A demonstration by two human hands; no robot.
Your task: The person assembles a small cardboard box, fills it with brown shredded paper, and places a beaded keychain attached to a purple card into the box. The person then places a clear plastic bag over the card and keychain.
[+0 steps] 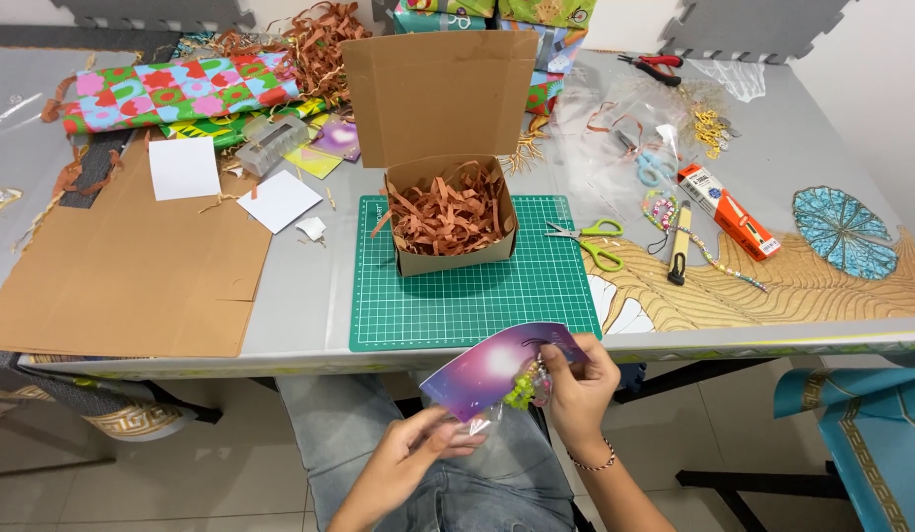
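My right hand (576, 389) holds a purple card (497, 365) together with a small yellow-green and pink beaded charm (529, 386), below the table's front edge. My left hand (413, 455) grips a clear plastic sleeve (482, 426) under the card's lower end. Both hands are over my lap. On the table ahead, an open brown cardboard box (448, 197) filled with brown paper shreds stands on a green cutting mat (467, 296), its lid standing upright.
Green-handled scissors (590, 241) lie right of the mat, with a bead strand (694, 241), a box cutter (679, 246) and an orange box (728, 212). Flat cardboard (132, 266), white cards (182, 167) and colourful wrapping paper rolls (172, 94) are at the left. Red pliers (654, 67) lie far back.
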